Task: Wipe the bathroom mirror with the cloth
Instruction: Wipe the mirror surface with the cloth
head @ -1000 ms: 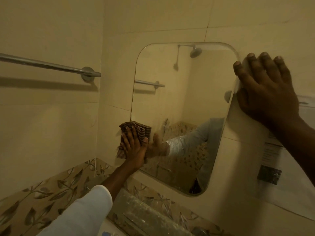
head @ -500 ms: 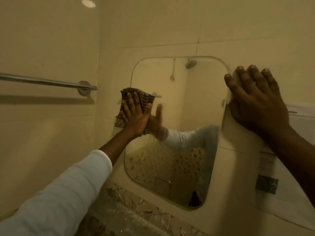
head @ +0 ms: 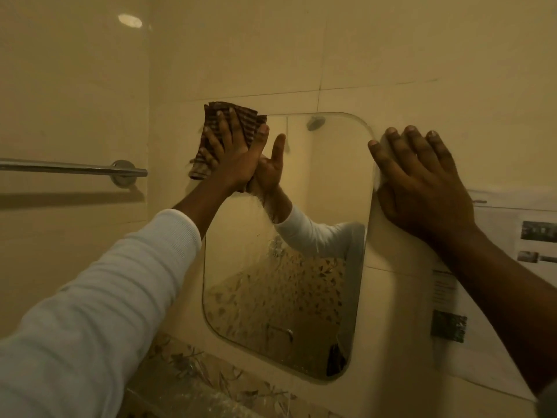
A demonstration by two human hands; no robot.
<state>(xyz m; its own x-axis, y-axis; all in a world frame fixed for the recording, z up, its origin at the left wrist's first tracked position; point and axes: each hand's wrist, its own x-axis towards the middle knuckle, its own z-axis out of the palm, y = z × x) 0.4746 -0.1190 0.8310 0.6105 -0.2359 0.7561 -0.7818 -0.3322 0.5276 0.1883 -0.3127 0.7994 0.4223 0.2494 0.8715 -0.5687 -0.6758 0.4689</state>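
Where the side wall runs out of view on the left, a metal towel rail (head: pixel 69 168) is cut off, and only its right end and round mount show. A white sleeve (head: pixel 99 297) rises from the bottom left corner to the left hand (head: pixel 238 158). That hand lies flat with its fingers spread and straight, pressing a dark striped cloth (head: pixel 215 116) against the top left corner of the mirror (head: pixel 301 282). The cloth and hand hide that corner, and part of the cloth overlaps the wall tile beside it.

The mirror is a tall panel with rounded corners. In dim yellow light it reflects the hand, the sleeve, a shower head and speckled tiles. A dark shape at its lower right is too murky to make out.

The right hand (head: pixel 422 188) rests flat on the mirror's upper right edge with its fingers straight and holding nothing; its thumb is out of sight. Behind the right forearm, a printed paper sheet (head: pixel 512 236) is stuck to the wall. It is partly covered by the arm and cut off at the right edge, and its print is too small to read.
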